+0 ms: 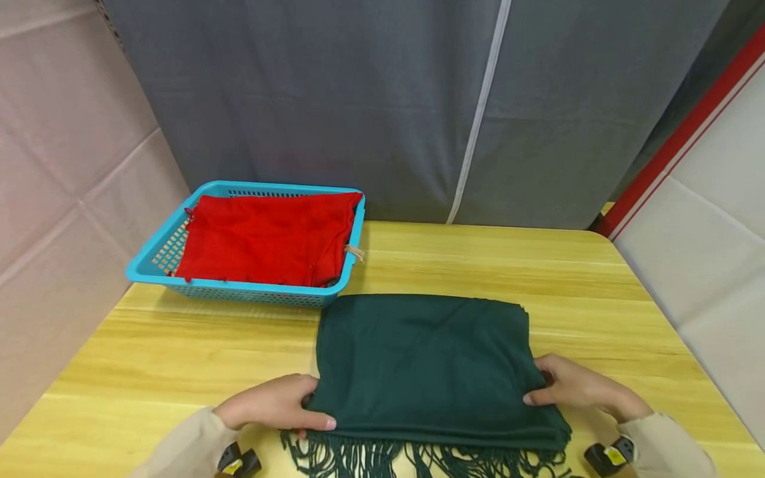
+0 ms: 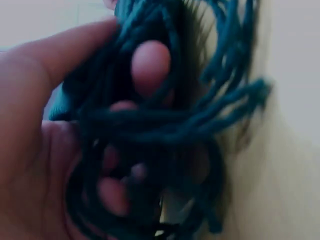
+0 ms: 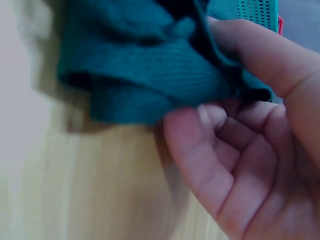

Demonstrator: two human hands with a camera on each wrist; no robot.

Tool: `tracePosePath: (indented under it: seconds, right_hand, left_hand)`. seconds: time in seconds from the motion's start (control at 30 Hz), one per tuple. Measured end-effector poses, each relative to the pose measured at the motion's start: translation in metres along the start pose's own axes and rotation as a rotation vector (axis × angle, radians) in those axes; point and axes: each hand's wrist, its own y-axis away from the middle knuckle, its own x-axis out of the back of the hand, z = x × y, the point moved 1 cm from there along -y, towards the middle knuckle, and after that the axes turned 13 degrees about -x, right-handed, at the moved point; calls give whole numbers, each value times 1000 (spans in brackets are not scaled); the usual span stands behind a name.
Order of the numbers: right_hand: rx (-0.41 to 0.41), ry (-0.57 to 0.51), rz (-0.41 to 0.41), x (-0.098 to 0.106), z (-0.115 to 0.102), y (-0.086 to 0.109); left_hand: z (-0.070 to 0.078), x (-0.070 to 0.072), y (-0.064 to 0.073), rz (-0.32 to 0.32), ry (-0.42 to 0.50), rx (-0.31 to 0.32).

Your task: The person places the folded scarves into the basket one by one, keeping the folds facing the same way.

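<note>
A dark green fringed scarf [image 1: 424, 365], folded into a rectangle, lies on the table with its fringe toward the person. At its near left corner the left hand [image 1: 277, 401] grips the cloth, thumb on top and fingers underneath. In the left wrist view, strands of the green fringe [image 2: 150, 125] hang across the fingers. The right hand [image 1: 580, 385] pinches the scarf's right edge between thumb and fingers. Layered folds of the scarf [image 3: 145, 75] show beside the curled fingers in the right wrist view.
A blue plastic basket [image 1: 239, 289] stands at the back left, its near right corner close to the scarf. Folded red cloth [image 1: 269, 239] lies in it. A grey curtain [image 1: 335, 113] hangs behind the wooden table [image 1: 597, 285]; pale panels [image 1: 705, 219] flank both sides.
</note>
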Motion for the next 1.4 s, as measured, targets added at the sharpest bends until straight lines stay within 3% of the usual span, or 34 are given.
tracePosePath:
  seconds: [0.17,0.43,0.8,0.9,1.1,1.27,1.4]
  right_hand:
    - [-127,32,159,2,1,3]
    - [-118,16,292,7,2,-1]
    - [-312,84,477,9,-4,-9]
    - [-350,113,533,8,-6,-11]
    - [-315,84,580,8,-6,-15]
    - [-324,-15,548,10,-5,-18]
    - [-334,-100,508,12,-2,-20]
  left_hand:
    - [-2,7,0,135,-136,58]
    - [-4,13,-1,336,-261,106]
    - [-8,10,-9,450,-203,149]
    - [-7,7,-10,466,-157,122]
    - [-7,3,-13,467,27,-7]
    - [-9,1,-14,514,222,46]
    - [-11,0,-11,508,404,55]
